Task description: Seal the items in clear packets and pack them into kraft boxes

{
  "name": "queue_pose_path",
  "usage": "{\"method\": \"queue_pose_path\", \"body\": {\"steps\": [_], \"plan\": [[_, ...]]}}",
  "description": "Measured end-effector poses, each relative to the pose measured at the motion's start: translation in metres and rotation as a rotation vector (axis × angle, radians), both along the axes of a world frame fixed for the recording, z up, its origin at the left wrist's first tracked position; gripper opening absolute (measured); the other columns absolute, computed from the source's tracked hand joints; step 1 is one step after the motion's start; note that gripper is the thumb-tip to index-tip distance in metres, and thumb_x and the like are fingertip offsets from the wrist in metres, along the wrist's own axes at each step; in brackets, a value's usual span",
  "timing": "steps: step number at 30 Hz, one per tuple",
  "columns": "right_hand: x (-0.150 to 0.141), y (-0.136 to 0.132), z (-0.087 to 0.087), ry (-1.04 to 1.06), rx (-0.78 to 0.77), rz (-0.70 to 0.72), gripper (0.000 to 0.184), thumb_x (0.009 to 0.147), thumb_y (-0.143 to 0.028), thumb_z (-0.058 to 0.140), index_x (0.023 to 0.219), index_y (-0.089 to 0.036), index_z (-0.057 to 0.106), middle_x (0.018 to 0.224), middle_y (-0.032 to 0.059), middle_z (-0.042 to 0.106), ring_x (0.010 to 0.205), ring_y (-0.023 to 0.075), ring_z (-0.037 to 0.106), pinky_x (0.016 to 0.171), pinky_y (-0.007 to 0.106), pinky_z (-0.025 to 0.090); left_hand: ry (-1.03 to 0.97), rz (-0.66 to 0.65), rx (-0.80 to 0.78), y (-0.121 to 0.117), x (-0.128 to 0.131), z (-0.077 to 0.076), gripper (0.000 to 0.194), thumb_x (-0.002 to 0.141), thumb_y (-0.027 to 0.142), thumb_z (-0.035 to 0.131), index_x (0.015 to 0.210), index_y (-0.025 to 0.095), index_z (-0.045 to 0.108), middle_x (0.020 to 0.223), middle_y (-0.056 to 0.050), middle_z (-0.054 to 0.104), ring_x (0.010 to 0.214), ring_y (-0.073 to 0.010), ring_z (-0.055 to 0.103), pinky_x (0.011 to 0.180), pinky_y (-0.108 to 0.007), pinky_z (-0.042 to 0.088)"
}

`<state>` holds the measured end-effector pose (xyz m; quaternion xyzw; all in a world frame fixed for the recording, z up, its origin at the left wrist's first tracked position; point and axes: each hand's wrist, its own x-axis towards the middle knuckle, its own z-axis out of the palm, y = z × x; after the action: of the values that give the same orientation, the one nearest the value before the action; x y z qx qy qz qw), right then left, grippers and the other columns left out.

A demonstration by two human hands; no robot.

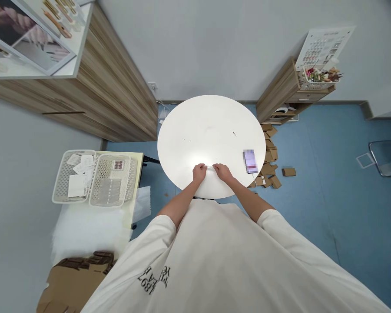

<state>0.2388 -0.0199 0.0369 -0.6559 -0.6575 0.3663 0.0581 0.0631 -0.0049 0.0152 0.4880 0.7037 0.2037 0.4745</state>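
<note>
The left hand point(200, 171) and the right hand point(222, 171) each pinch one end of a small clear strip point(210, 167), which spans the gap between them over the near part of the round white table point(211, 115); it is too small and glossy here to tell whether it is a flat sleeve or a tiny case. Holding it well calls for a light, even pinch at both ends, the strip level and low over the tabletop, with neither hand pulling harder, since something so thin would likely bend or slip. The phone point(250, 161) lies well to the right, so the elbows have room, though its cable point(254, 178) is worth minding. On the pale side table point(137, 167) to the left stand two white mesh containers: the left basket point(57, 182) holds white papers point(76, 185), while the right basket point(129, 184) holds a stack of clear packs point(109, 191) and a small dark-patterned packet point(118, 165). By the far wall, a small white basket point(316, 86) is filled with flowers point(322, 74).
</note>
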Motion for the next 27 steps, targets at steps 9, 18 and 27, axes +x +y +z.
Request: {"method": "queue_pose_path", "body": {"steps": [9, 18, 27], "plan": [[-0.005, 0.003, 0.013, -0.14, -0.097, 0.14, 0.019, 0.1, -0.023, 0.043, 0.111, -0.022, 0.059, 0.095, 0.008, 0.068, 0.082, 0.0226, 0.06, 0.07, 0.029, 0.039, -0.045, 0.057, -0.043, -0.001, -0.002, 0.002, 0.026, 0.091, 0.027, 0.068, 0.114, 0.017, 0.075, 0.124, -0.009, 0.073, 0.115, -0.0222, 0.067, 0.107, -0.035, 0.048], [-0.011, -0.003, 0.007, -0.105, -0.068, 0.046, 0.024, 0.099, -0.021, 0.041, 0.118, -0.022, 0.056, 0.102, 0.0104, 0.068, 0.086, 0.0249, 0.061, 0.072, 0.031, 0.041, -0.098, 0.073, -0.043, -0.008, 0.0, -0.012, 0.04, 0.088, 0.016, 0.065, 0.128, 0.014, 0.066, 0.13, -0.013, 0.068, 0.117, -0.022, 0.066, 0.105, -0.034, 0.049], [-0.01, -0.012, -0.017, 0.104, -0.045, -0.22, 0.053, 0.104, -0.025, 0.032, 0.155, -0.015, 0.031, 0.12, 0.013, 0.068, 0.105, 0.0244, 0.063, 0.09, 0.033, 0.048, -0.119, 0.049, -0.102, -0.028, -0.008, -0.028, 0.058, 0.082, 0.006, 0.063, 0.137, 0.018, 0.05, 0.138, -0.013, 0.059, 0.121, -0.0219, 0.061, 0.101, -0.033, 0.049]]}}
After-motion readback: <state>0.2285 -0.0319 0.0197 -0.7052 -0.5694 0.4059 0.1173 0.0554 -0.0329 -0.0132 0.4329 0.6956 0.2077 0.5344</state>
